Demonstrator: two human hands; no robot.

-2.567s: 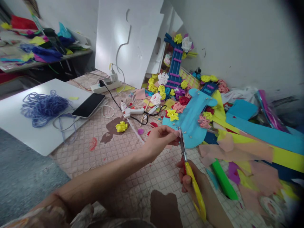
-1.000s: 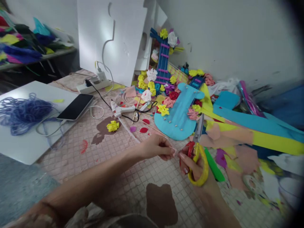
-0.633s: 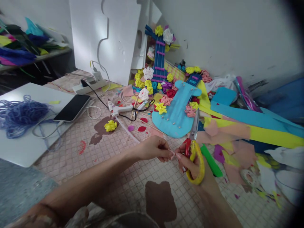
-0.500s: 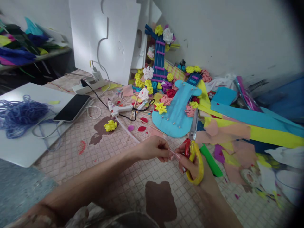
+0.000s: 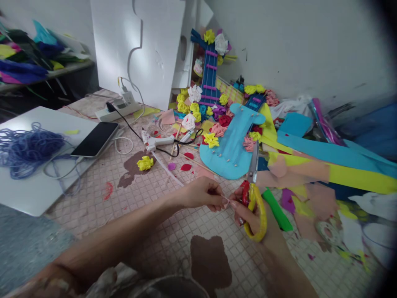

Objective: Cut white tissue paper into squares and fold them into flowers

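Note:
My left hand (image 5: 203, 194) is closed, with thumb and fingertips pinching one end of a thin whitish-pink strip (image 5: 228, 200); its material is too small to make out. The fingertips of my right hand (image 5: 259, 225) pinch the other end. In that same hand rests a pair of scissors (image 5: 263, 213) with yellow and red wrapped handles, blades pointing up and away. Just beyond the blades lies a light-blue guitar-shaped cutout (image 5: 228, 159) with paper flowers around it. A yellow paper flower (image 5: 145, 163) lies beyond my left forearm.
A white glue gun (image 5: 158, 142) with its glue stick lies left of the cutout. Further left are a phone (image 5: 95, 140), a power strip (image 5: 116, 109) and tangled blue yarn (image 5: 29, 145) on a white board. Coloured paper scraps (image 5: 316, 198) cover the right side.
My hands keep nearly the same pose, the fingertips still meeting around the strip. The whole view has shifted very slightly.

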